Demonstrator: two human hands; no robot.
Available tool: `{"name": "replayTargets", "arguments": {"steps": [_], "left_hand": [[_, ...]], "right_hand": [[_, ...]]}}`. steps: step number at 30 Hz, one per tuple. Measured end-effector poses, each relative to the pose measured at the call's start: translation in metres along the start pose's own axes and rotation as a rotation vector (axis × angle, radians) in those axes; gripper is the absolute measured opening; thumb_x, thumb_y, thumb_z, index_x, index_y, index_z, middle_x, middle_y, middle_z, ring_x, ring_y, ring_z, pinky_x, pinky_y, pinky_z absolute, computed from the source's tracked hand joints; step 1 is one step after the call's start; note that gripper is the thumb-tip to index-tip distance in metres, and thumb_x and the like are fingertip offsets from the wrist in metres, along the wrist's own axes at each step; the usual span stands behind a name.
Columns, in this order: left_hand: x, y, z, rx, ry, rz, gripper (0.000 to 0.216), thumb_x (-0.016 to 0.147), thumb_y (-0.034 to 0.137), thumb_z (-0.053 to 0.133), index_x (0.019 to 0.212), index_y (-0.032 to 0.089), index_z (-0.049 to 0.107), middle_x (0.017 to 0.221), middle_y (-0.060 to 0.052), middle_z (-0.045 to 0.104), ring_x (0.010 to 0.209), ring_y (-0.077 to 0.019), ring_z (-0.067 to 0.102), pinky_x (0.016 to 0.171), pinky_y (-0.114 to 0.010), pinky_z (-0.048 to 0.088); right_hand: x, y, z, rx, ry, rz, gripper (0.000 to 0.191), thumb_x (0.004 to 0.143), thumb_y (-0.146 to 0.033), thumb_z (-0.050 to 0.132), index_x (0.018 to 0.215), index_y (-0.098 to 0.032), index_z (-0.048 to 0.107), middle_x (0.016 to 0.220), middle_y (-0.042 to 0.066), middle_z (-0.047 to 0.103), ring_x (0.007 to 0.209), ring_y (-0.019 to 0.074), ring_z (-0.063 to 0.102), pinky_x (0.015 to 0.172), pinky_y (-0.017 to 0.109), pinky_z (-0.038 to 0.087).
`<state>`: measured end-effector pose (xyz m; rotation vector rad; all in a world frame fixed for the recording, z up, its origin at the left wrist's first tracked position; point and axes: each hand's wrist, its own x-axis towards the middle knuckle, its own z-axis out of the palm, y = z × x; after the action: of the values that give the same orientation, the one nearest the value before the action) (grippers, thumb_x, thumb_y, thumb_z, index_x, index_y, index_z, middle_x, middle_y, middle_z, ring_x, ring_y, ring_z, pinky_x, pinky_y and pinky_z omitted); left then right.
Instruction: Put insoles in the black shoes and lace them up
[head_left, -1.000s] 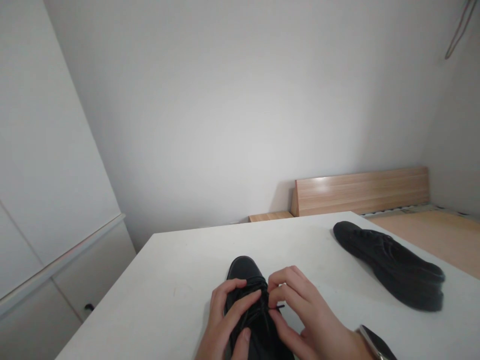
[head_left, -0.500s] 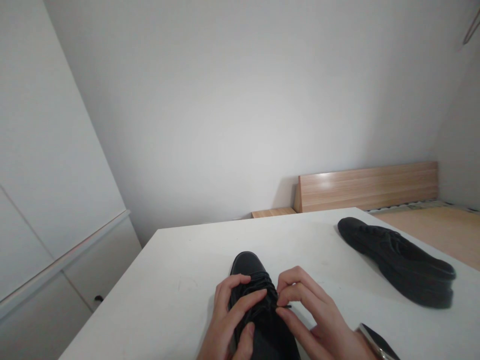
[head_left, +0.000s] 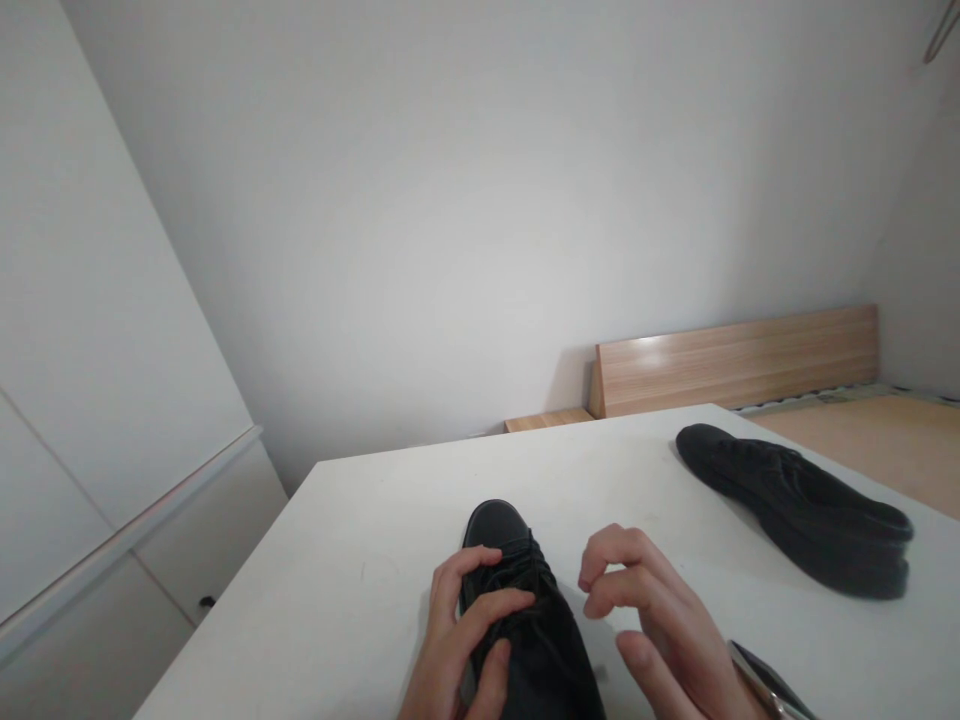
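A black lace-up shoe lies toe-forward on the white table at the bottom middle. My left hand grips it from the left, with fingertips over the laces and the thumb on the upper nearer me. Right of this shoe, my right hand hovers with curled fingers apart from the thumb and nothing between them. It does not touch the shoe. The shoe's heel end is out of view below.
A second black shoe rests on the right side of the white table. Behind the table stand a wooden headboard and a bed base. White cabinets line the left.
My right hand has let go of the shoelace end and moved right, away from the shoe, its fingers opening. My left hand stays on the shoe.
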<state>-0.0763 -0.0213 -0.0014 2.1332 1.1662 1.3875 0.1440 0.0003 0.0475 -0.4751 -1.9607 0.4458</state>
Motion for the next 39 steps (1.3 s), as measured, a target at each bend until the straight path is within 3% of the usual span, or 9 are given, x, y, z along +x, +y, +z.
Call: {"name": "replayTargets", "arguments": {"steps": [5,10,16,26,32,39], "left_hand": [[-0.001,0.002,0.001,-0.029,0.043,-0.028,0.028,0.096,0.028,0.042,0.094,0.023,0.070,0.130,-0.012,0.049,0.123,-0.0270,0.050,0.101,-0.041,0.044],[0.000,0.004,-0.009,-0.112,-0.002,0.030,0.048,0.096,0.049,0.040,0.068,0.020,0.066,0.126,-0.013,0.053,0.107,-0.0279,0.059,0.089,-0.037,0.050],[0.006,0.011,-0.024,-0.093,0.085,0.049,0.057,0.095,0.052,0.037,0.057,0.020,0.067,0.115,-0.013,0.060,0.117,-0.0317,0.052,0.103,-0.048,0.042],[0.005,0.012,-0.025,-0.020,0.228,0.029,0.040,0.093,0.044,0.048,0.069,0.021,0.071,0.113,-0.012,0.060,0.107,-0.0283,0.055,0.096,-0.045,0.049],[0.003,0.011,-0.022,-0.081,0.253,0.068,0.025,0.093,0.033,0.051,0.082,0.027,0.073,0.117,-0.009,0.056,0.115,-0.0276,0.050,0.099,-0.041,0.043],[0.004,0.010,-0.015,-0.099,0.316,0.078,0.025,0.094,0.028,0.049,0.083,0.026,0.070,0.117,-0.007,0.054,0.111,-0.0249,0.051,0.099,-0.038,0.040]], "right_hand": [[0.008,0.005,0.002,-0.025,0.056,0.112,0.015,0.100,-0.022,0.039,0.104,-0.024,0.053,0.097,0.007,0.055,0.093,0.0221,0.055,0.079,0.034,0.047],[0.017,0.014,0.010,0.008,-0.036,0.248,0.012,0.099,-0.021,0.042,0.093,-0.022,0.052,0.090,0.004,0.054,0.085,0.0184,0.053,0.076,0.031,0.045],[0.015,0.018,0.011,0.070,-0.126,0.389,0.015,0.097,-0.029,0.052,0.085,-0.020,0.055,0.083,0.002,0.056,0.078,0.0168,0.052,0.072,0.031,0.044],[0.019,0.018,0.013,0.130,-0.084,0.414,0.023,0.095,-0.036,0.054,0.081,-0.019,0.057,0.079,0.001,0.057,0.074,0.0156,0.052,0.068,0.029,0.044],[0.018,0.018,0.014,0.134,-0.078,0.411,0.021,0.096,-0.034,0.054,0.081,-0.019,0.055,0.079,0.001,0.056,0.074,0.0155,0.051,0.068,0.029,0.043],[0.016,0.018,0.016,0.081,-0.079,0.390,0.017,0.096,-0.027,0.050,0.080,-0.021,0.049,0.079,0.000,0.053,0.073,0.0156,0.049,0.067,0.028,0.042]]}}
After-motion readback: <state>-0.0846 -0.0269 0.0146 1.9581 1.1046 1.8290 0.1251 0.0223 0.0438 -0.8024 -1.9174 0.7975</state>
